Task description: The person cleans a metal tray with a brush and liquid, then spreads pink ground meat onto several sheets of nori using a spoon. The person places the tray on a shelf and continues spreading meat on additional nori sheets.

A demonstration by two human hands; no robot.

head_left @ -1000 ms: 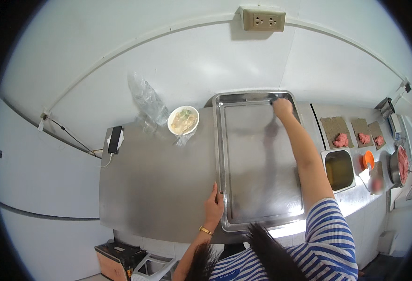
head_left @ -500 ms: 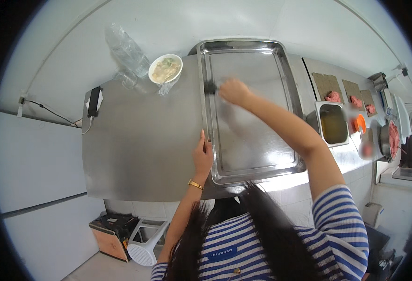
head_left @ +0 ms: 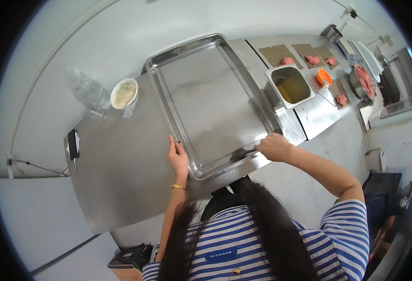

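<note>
A large rectangular metal tray [head_left: 206, 105] with raised rims lies aslant on the steel table in front of me, its floor shiny and wet-looking. At its near left rim, my left hand [head_left: 178, 161] grips the edge, thumb by the rim and forefinger stretched along the side. My right hand [head_left: 276, 147] is closed around the handle of a black brush [head_left: 242, 154]. The brush head rests at the near right corner, against the inside of the tray, with that hand just over the near rim.
Left of the tray stand a white bowl of food [head_left: 124, 93] and a clear plastic bag [head_left: 88, 88]. A metal container of yellowish liquid [head_left: 290, 86] sits to the right. Beyond it are an orange bowl [head_left: 324, 77], pink meat on brown sheets [head_left: 312, 60] and a meat-filled metal bowl [head_left: 364, 82].
My right hand has swept the brush from the tray's far left side to its near right corner. My left hand stays at the left rim. The whole view has turned.
</note>
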